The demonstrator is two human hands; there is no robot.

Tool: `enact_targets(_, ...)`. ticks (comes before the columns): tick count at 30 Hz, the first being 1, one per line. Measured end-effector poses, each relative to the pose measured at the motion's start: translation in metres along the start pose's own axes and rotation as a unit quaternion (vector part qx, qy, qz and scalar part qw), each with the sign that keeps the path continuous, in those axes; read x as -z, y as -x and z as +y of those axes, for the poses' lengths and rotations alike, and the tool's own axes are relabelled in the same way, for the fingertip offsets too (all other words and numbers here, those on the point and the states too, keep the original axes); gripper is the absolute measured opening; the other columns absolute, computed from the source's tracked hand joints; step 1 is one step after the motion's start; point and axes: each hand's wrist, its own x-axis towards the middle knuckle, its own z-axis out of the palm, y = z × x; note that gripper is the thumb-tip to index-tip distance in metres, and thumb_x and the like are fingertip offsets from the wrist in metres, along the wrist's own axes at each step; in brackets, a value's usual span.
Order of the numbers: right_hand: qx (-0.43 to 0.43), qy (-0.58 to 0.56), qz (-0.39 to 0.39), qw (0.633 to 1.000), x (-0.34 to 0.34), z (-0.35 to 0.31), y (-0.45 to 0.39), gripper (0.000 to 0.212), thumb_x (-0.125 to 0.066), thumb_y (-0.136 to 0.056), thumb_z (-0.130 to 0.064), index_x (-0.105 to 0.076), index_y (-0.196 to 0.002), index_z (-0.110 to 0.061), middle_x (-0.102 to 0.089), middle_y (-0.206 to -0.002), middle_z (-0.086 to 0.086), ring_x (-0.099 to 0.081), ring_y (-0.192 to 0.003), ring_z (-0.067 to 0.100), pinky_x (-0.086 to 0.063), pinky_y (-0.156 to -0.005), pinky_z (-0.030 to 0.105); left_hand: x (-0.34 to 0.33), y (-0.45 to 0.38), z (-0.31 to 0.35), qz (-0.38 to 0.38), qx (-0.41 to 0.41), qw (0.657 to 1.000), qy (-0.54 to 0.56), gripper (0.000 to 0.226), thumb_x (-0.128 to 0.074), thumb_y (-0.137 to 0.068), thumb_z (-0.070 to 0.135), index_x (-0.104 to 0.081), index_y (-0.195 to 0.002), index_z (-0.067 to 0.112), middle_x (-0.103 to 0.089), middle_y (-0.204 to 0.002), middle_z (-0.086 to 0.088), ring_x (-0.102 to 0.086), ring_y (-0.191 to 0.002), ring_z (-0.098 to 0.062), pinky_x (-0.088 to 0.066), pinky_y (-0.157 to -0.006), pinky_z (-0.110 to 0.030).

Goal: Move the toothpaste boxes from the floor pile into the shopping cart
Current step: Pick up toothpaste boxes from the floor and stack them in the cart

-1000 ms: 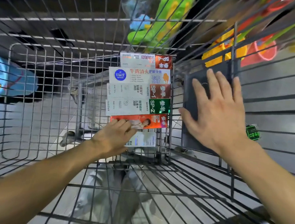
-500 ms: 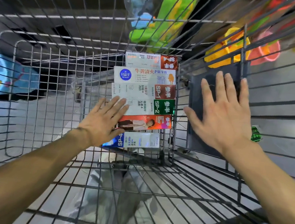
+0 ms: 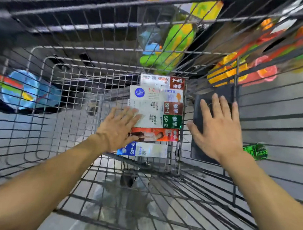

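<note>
My left hand (image 3: 117, 128) has let go of the toothpaste boxes (image 3: 154, 115) and now lies flat with fingers spread on their left ends; nothing is pinched any more. The boxes sit stacked in the shopping cart (image 3: 86, 94), against its right wall. My right hand (image 3: 217, 129), fingers also spread, hovers just right of that stack, so I judge this batch delivered.
</note>
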Motion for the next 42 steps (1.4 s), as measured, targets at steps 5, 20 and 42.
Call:
enact_targets(5, 0.033, -0.045, -0.006, 0.998, 0.064, -0.023, 0.037, 0.087, -0.018, -0.09, -0.069, -0.043, -0.15, -0.012, -0.031, -0.159, 0.023, -0.027, -0.148, 0.039, -0.016, -0.121, 0.059, 0.066, 0.093, -0.012, 0.021, 0.049, 0.998, 0.045, 0.076, -0.006, -0.098, 0.068, 0.013, -0.157, 0.025, 0.01, -0.166, -0.001, 0.007, -0.155, -0.024, 0.003, -0.125, -0.051)
enact_targets(20, 0.379, -0.093, 0.122, 0.912, 0.293, -0.327, 0.106, 0.079, -0.038, -0.088, -0.067, -0.055, -0.141, -0.01, -0.048, -0.148, 0.024, -0.048, -0.135, 0.041, -0.036, -0.112, 0.057, 0.055, 0.526, -0.126, 0.245, 0.442, 0.848, 0.157, 0.076, -0.031, -0.093, 0.063, -0.039, -0.152, 0.016, -0.044, -0.155, -0.01, -0.047, -0.138, -0.032, -0.044, -0.103, -0.058)
enact_targets(42, 0.742, 0.107, -0.043, 0.66, 0.128, -0.859, 0.366, 0.092, -0.017, -0.085, -0.072, -0.036, -0.154, -0.014, -0.032, -0.16, 0.016, -0.029, -0.148, 0.035, -0.021, -0.121, 0.05, -0.397, 0.814, 0.013, 0.079, 0.757, 0.523, 0.383, 0.073, -0.023, -0.099, 0.06, -0.023, -0.156, 0.014, -0.043, -0.156, -0.009, -0.046, -0.14, -0.027, -0.041, -0.109, -0.054)
